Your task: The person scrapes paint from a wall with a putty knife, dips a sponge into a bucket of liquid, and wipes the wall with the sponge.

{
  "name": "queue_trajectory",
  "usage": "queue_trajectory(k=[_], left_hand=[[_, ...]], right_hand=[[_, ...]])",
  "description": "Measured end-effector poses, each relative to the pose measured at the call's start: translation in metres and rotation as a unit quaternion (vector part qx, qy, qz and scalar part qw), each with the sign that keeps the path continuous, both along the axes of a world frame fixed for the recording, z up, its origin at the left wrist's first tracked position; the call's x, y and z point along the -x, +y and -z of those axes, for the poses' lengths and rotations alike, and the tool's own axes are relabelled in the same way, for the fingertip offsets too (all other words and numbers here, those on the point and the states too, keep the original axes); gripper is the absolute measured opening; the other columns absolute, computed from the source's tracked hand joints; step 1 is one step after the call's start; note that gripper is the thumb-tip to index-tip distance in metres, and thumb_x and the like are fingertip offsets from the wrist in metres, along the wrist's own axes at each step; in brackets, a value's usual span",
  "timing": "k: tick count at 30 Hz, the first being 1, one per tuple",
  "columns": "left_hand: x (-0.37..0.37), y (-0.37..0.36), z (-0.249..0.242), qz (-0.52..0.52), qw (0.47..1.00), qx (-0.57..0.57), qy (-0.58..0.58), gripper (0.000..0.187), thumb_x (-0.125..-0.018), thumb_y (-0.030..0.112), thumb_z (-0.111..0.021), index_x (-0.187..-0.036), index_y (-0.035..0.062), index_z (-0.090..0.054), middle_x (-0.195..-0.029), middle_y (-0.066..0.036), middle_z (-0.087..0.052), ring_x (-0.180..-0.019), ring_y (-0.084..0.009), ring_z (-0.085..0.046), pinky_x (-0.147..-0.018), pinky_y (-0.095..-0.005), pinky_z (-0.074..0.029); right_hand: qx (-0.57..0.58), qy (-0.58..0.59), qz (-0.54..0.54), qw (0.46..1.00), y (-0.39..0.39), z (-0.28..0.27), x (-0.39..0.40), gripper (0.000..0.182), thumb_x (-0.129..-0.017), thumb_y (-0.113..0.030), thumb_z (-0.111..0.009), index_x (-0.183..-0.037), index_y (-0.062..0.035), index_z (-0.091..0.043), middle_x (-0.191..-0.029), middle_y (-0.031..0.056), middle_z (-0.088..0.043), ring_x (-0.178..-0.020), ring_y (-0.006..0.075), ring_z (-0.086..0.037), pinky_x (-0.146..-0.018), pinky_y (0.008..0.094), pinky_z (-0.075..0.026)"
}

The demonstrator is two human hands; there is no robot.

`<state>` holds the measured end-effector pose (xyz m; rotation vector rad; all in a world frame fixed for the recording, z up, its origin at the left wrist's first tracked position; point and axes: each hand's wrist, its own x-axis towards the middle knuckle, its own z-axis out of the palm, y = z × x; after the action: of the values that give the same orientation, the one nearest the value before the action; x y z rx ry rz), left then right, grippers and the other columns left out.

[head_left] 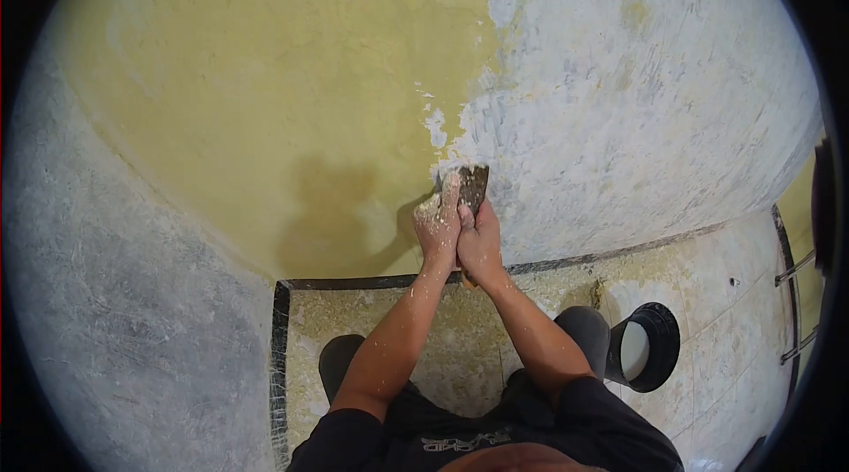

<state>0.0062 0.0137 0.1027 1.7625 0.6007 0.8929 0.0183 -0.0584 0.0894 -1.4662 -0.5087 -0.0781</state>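
In the head view a paint scraper (474,189) has its wide, flecked metal blade up against the wall, at the ragged edge of the yellow paint (239,110). My right hand (480,244) is closed round the scraper, and the end of its handle shows below the wrist. Pressed close beside it, my left hand (437,226) also grips the tool, one finger stretched up along the blade. Paint flakes speckle both hands and forearms. Right of the blade the wall is bare, scraped white plaster (610,127). The part of the handle inside my hands is hidden.
A black bucket (663,346) with whitish liquid stands on the floor by my right knee. Paint scraps litter the floor (442,331). A dark border strip (371,283) runs along the wall's foot. A grey wall (133,295) is at left; dark metal bars (796,267) are at far right.
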Motion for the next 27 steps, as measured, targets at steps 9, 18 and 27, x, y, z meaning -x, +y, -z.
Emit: queue_trajectory(k=[9, 18, 27], left_hand=[[0.0, -0.001, -0.007, 0.007, 1.0, -0.005, -0.018, 0.045, -0.092, 0.035, -0.062, -0.069, -0.0039, -0.063, -0.061, -0.006, -0.061, -0.056, -0.0134, -0.054, -0.052, -0.0319, -0.042], [0.002, -0.002, -0.012, 0.03, 0.999, 0.007, 0.013, 0.05, -0.091, 0.042, -0.06, -0.076, -0.0059, -0.063, -0.063, -0.016, -0.063, -0.057, -0.0211, -0.054, -0.059, -0.0385, -0.044], [-0.003, 0.005, -0.006, 0.01, 0.999, -0.029, 0.013, 0.053, -0.091, 0.043, -0.059, -0.072, -0.006, -0.063, -0.06, -0.016, -0.061, -0.053, -0.0227, -0.053, -0.057, -0.0386, -0.043]], right_hand=[[-0.021, 0.018, 0.002, 1.0, 0.001, -0.01, 0.004, 0.027, -0.093, -0.009, -0.048, -0.117, 0.0026, -0.051, -0.101, 0.0275, -0.062, -0.094, 0.0416, -0.06, -0.084, 0.0411, -0.045], [0.026, 0.098, -0.018, 0.995, -0.007, -0.011, 0.002, 0.028, -0.094, -0.007, -0.046, -0.12, 0.0023, -0.05, -0.104, 0.0256, -0.062, -0.096, 0.0399, -0.06, -0.086, 0.0413, -0.044], [0.032, 0.042, 0.007, 0.999, -0.002, -0.01, -0.001, 0.027, -0.092, -0.006, -0.047, -0.118, 0.0023, -0.051, -0.104, 0.0268, -0.062, -0.098, 0.043, -0.059, -0.086, 0.0436, -0.044]])
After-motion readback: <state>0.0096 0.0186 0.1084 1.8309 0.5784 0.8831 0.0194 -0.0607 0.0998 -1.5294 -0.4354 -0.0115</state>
